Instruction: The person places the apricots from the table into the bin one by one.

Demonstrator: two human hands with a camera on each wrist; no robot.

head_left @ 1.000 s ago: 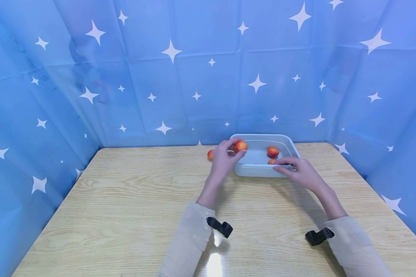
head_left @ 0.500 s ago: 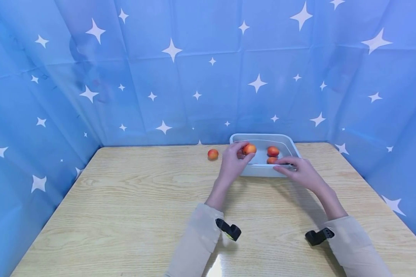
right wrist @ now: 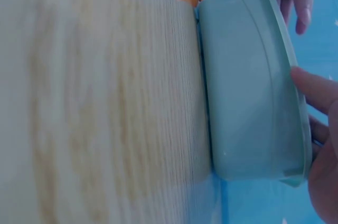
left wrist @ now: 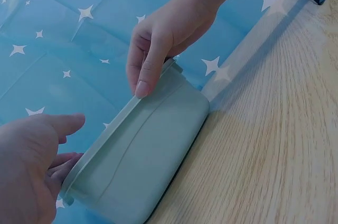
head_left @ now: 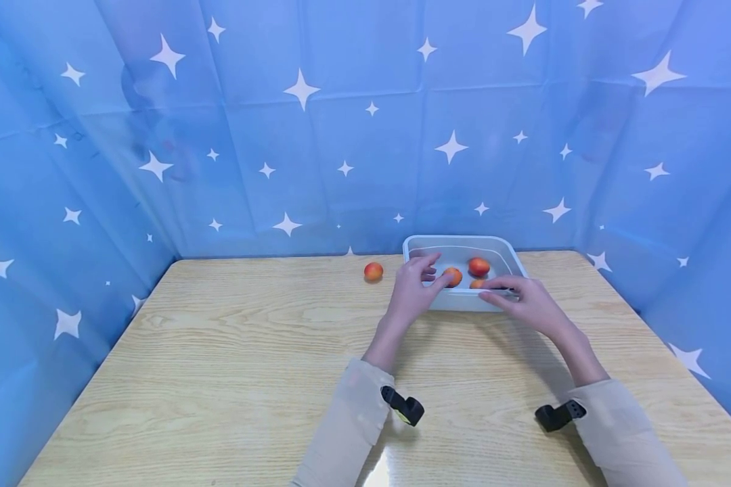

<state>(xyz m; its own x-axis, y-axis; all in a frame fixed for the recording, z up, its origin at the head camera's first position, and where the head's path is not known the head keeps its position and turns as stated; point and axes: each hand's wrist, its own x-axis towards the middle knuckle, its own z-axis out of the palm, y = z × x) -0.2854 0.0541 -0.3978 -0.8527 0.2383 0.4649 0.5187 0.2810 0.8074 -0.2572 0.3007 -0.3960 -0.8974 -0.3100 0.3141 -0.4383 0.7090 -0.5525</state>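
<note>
A pale blue-green plastic basin (head_left: 463, 301) stands at the back of the wooden table. Inside it lie several round red-orange fruits, among them a redder one (head_left: 478, 266) and an orange one (head_left: 453, 278) close to my left thumb. My left hand (head_left: 411, 287) hovers over the basin's left side, fingers spread and holding nothing. With thumb and fingers my right hand (head_left: 526, 306) pinches the basin's front rim; in the left wrist view the thumb lies outside the wall. One more fruit (head_left: 373, 272) rests on the table left of the basin. The wrist views hide the basin's inside.
The light wooden table (head_left: 231, 365) reaches back to a blue curtain (head_left: 365, 135) with white stars, which also closes off both sides. Black cameras are strapped over both sleeves.
My left hand has carried a fruit rightward over the basin and let it go; that fruit now lies inside. My right hand has stayed at the rim.
</note>
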